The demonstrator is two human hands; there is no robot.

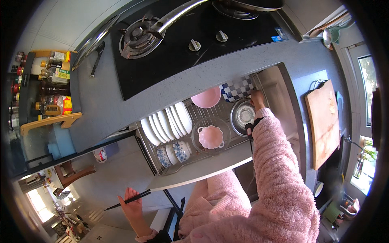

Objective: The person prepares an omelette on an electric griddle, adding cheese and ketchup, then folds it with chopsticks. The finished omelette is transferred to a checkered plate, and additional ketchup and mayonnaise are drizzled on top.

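Observation:
My left hand (132,204), low at the left, holds a pair of black chopsticks (137,197) outside the open drawer. Inside the drawer's right end, my right hand (257,98) is at the far rim of a stainless steel bowl (245,115), beside a blue-and-white checkered item (238,88). Its fingertips are partly hidden, so its grip is unclear. Left of the steel bowl, a pink scalloped bowl with handles (211,137) sits in a clear glass bowl (197,129). Behind them is a plain pink bowl (207,97). White plates (165,124) stand in a rack, near blue-patterned bowls (181,152).
The drawer front (197,176) stands out close to my legs. Beyond the grey countertop (100,100) is a black gas hob (170,63) with a long-handled pan (258,4). A wooden cutting board (323,124) lies right; a seasoning rack (50,120) with bottles stands left.

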